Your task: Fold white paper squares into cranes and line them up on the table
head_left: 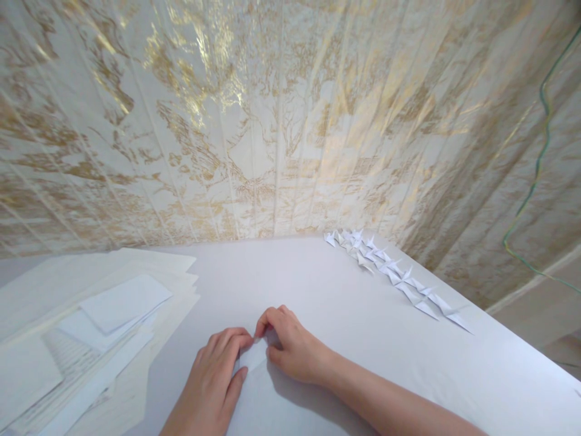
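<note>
A white sheet of paper (254, 357) lies on the white table in front of me, between my hands. Its lower part blends into the tabletop, so its full outline is hard to make out. My left hand (213, 369) holds the left edge, with the thumb on the paper and the fingers bent at its upper corner. Curled fingers of my right hand (293, 345) meet the top of the sheet, close to my left fingertips. Folded paper cranes (399, 275) stand in rows at the table's right back edge.
On the left a spread pile of papers (167, 266) covers the table (254, 272), with smaller white sheets (127, 300) on top. Behind the table hangs a gold-patterned curtain (254, 151). A green cord (540, 157) runs down at the right.
</note>
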Demonstrator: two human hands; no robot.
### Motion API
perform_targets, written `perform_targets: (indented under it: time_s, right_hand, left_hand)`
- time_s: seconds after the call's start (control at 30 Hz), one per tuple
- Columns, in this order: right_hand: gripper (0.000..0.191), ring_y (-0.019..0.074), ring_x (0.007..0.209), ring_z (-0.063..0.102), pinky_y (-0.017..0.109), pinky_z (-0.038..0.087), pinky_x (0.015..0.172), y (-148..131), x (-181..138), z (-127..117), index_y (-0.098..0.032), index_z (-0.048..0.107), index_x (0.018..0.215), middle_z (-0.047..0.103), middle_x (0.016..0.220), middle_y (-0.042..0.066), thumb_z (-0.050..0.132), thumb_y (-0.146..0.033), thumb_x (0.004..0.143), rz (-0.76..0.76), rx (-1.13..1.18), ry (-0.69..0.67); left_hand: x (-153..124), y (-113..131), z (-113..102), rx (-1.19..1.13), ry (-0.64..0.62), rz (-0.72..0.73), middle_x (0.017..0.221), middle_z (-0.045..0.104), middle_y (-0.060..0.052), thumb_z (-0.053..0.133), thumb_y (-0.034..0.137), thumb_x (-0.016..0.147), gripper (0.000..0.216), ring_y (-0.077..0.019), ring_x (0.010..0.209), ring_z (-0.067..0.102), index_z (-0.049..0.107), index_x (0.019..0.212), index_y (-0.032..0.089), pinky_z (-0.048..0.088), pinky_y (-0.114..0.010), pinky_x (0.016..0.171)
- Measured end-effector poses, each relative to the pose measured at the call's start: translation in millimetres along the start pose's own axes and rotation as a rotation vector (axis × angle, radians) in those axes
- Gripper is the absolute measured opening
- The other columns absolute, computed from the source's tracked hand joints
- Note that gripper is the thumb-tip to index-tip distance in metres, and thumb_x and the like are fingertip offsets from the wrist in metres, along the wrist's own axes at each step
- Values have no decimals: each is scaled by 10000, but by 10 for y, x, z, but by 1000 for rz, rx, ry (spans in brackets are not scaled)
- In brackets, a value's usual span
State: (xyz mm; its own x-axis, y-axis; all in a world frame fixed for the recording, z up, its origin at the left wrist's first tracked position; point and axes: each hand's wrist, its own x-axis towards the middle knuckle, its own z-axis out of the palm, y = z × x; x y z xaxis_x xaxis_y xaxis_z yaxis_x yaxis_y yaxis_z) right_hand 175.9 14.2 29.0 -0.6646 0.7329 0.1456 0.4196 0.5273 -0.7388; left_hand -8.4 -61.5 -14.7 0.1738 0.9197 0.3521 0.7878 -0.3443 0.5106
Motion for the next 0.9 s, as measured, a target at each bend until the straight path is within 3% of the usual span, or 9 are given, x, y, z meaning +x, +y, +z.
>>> perform_targets:
  time_s: [0.17, 0.33, 0.6, 0.77, 0.9]
  right_hand:
    - [409, 192, 932, 525, 332, 413, 866, 30, -18, -7, -202, 534, 881, 593, 925, 18, 450, 58, 578, -24, 71, 33]
    - [345, 226, 962, 507, 382, 401, 892, -34, -45, 60, -192, 545, 962, 610, 985, 42, 624, -58, 654, 0, 7, 46]
    - [507, 196, 972, 519, 340, 402, 900, 52, -12, -14, -213, 552, 976, 613, 985, 24, 438, 76, 575, -35, 90, 4]
    - [410, 190, 959, 535, 336, 398, 907, 58, -34, -9, -201, 574, 959, 624, 972, 28, 485, 51, 648, -70, 133, 42]
    - [303, 196, 893, 523, 340, 390, 872, 38, -44, 32, -183, 590, 957, 624, 891, 16, 624, -25, 701, -117, 45, 37]
  left_hand:
    - [9, 24, -15, 31, -4, 10, 1176, 605, -65, 490, 215, 903, 239, -251, 1078, 557, 535, 1134, 258, 498, -416, 856]
    - [0, 24, -12, 35, 4, 17, 1188, 598, -71, 490, 223, 911, 242, -253, 1095, 553, 534, 1147, 256, 500, -421, 868]
    - [14, 1, -34, 38, -4, 9, 1210, 594, -71, 501, 248, 913, 265, -248, 1095, 564, 532, 1176, 267, 513, -428, 883]
    - [-11, -116, 10, 102, 75, 4, 1271, 573, -76, 528, 306, 912, 380, -264, 1169, 529, 476, 1286, 265, 481, -455, 965]
    - [41, -189, -59, 193, 94, 40, 1240, 587, -73, 549, 341, 902, 295, -292, 1143, 536, 553, 1190, 277, 490, -477, 911]
